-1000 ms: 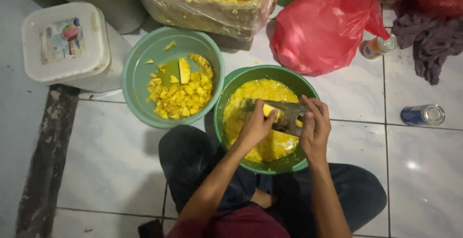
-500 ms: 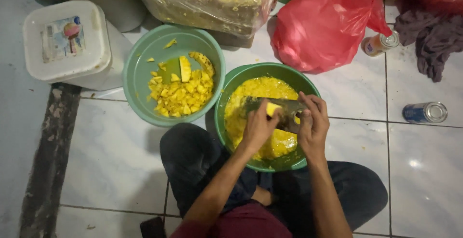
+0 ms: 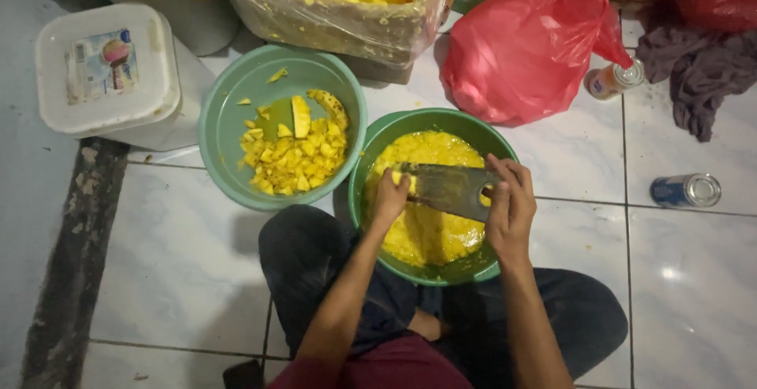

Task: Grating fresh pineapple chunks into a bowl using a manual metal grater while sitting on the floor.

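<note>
— On the white tiled floor (image 3: pixel 181 271), what lies around the seated person, biggest first?

— Far off in the middle sits a plastic-lined box (image 3: pixel 339 11) of yellow pieces, with a red plastic bag (image 3: pixel 524 46) to its right and a white lidded tub (image 3: pixel 106 70) at far left. A grey cloth (image 3: pixel 702 74) lies crumpled at far right. Nearer come two green bowls side by side, rims touching or nearly so: the left bowl (image 3: pixel 221 121) holds yellow fruit chunks (image 3: pixel 292 160), and the right bowl (image 3: pixel 489 267) holds grated yellow pulp (image 3: pixel 426 231), just beyond the person's crossed legs. A blue can (image 3: pixel 684 190) lies on its side to the right, and a small bottle (image 3: pixel 613 80) rests beside the bag.

— And the hands?

— Both are over the right bowl. The right hand (image 3: pixel 509 208) wraps its fingers around the right end of a flat metal grater (image 3: pixel 451 189), propping it across the pulp. The left hand (image 3: pixel 390 197) has its fingers closed on a small yellow fruit piece (image 3: pixel 400 178), pressing it against the grater's left part.

— How would you judge grating like that is best done?

— I would say the grater should stay braced firmly and tilted so the pulp drops inside the rim. With so small a piece, the fingertips look close to the metal, so light strokes with the fingers drawn back seem wise.
</note>
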